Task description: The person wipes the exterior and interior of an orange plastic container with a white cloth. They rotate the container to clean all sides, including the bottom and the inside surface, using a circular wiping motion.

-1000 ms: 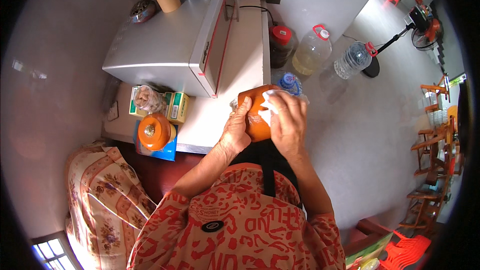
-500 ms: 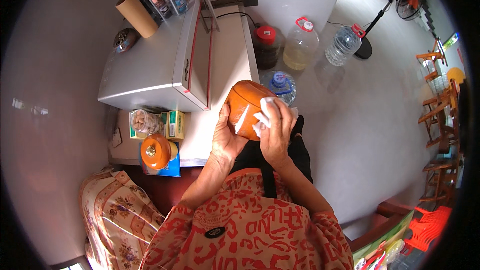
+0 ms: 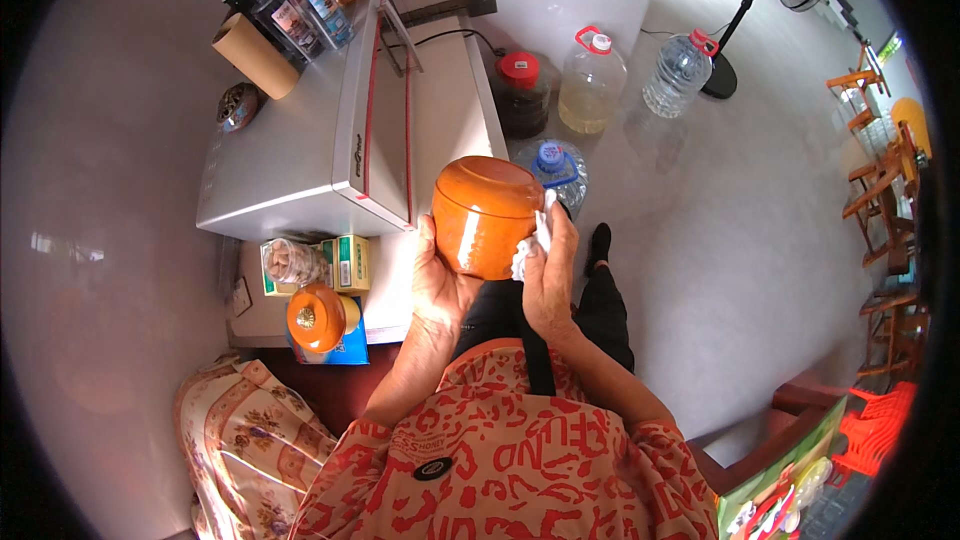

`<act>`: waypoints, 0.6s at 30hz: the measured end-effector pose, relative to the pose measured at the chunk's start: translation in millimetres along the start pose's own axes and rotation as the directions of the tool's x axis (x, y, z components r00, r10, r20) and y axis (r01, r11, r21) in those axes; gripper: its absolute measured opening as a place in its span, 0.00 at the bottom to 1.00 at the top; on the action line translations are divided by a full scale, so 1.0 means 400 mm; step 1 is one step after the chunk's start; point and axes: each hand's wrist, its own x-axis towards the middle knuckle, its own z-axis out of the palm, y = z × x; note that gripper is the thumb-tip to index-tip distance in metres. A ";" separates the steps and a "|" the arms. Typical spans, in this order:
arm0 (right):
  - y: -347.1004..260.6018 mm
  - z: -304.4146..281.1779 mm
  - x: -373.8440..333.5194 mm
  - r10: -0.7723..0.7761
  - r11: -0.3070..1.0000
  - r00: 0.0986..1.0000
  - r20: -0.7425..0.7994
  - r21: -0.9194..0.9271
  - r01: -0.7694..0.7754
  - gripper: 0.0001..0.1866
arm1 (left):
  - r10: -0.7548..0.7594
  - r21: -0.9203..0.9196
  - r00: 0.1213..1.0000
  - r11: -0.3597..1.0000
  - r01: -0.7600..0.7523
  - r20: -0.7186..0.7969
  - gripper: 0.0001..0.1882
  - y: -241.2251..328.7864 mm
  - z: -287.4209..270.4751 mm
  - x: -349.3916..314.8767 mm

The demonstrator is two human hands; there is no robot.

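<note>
A glossy orange-brown jar [image 3: 485, 230] is tilted between my hands, a smooth rounded end uppermost. My left hand [image 3: 440, 285] is wrapped around its left side, with the thumb along the wall. On the opposite side, my right hand [image 3: 550, 280] presses a crumpled white cloth or tissue [image 3: 540, 240] against the jar. A matching orange lid [image 3: 316, 317] with a gold knob sits to the left on the cabinet top, over a blue flat packet [image 3: 345, 348]. Beside the lid is a clear jar [image 3: 293, 262] of pale brown pieces.
A silver-grey appliance [image 3: 290, 155] stands on the white cabinet top [image 3: 455, 110], with bottles and a cardboard tube [image 3: 255, 57] on it. Large water bottles [image 3: 592, 90] stand on the floor ahead. A fan [image 3: 740, 20], wooden chairs [image 3: 880, 210] and red stools [image 3: 875, 430] are at right.
The jar has turned so its rounded end faces up more. My right hand with the white cloth has shifted from the jar's front to its right side.
</note>
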 end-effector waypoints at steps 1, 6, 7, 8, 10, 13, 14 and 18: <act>-0.003 0.002 -0.002 -0.021 0.998 1.000 0.021 0.066 0.020 0.28 | -0.009 -0.002 1.000 1.000 0.009 0.030 0.26 0.001 0.000 0.000; -0.033 0.002 -0.042 -0.396 0.861 0.914 0.086 -0.311 0.402 0.26 | -0.076 0.032 0.983 0.997 0.072 0.169 0.26 0.020 -0.046 0.005; -0.046 -0.001 -0.051 -0.454 0.798 0.878 0.153 -0.369 0.477 0.24 | -0.075 -0.008 0.982 0.997 0.078 0.175 0.26 0.015 -0.045 0.002; -0.058 -0.005 -0.056 -0.502 0.725 0.836 0.223 -0.418 0.547 0.22 | -0.074 -0.047 0.981 0.995 0.084 0.182 0.27 0.006 -0.042 0.000; -0.048 0.001 -0.059 -0.512 0.735 0.844 0.158 -0.427 0.526 0.21 | -0.079 -0.079 0.980 0.992 0.094 0.185 0.27 0.000 -0.042 -0.003; -0.037 -0.007 -0.043 -0.525 0.755 0.848 0.079 -0.416 0.507 0.20 | -0.128 -0.091 0.974 0.985 0.147 0.188 0.26 0.006 -0.053 -0.001; -0.038 -0.005 -0.034 -0.520 0.795 0.854 0.010 -0.360 0.489 0.23 | -0.122 -0.072 0.977 0.988 0.137 0.177 0.25 0.003 -0.052 -0.003; -0.051 -0.049 -0.006 -0.395 0.893 0.919 0.001 -0.234 0.385 0.27 | -0.130 -0.024 0.983 0.991 0.135 0.132 0.24 -0.003 -0.047 -0.014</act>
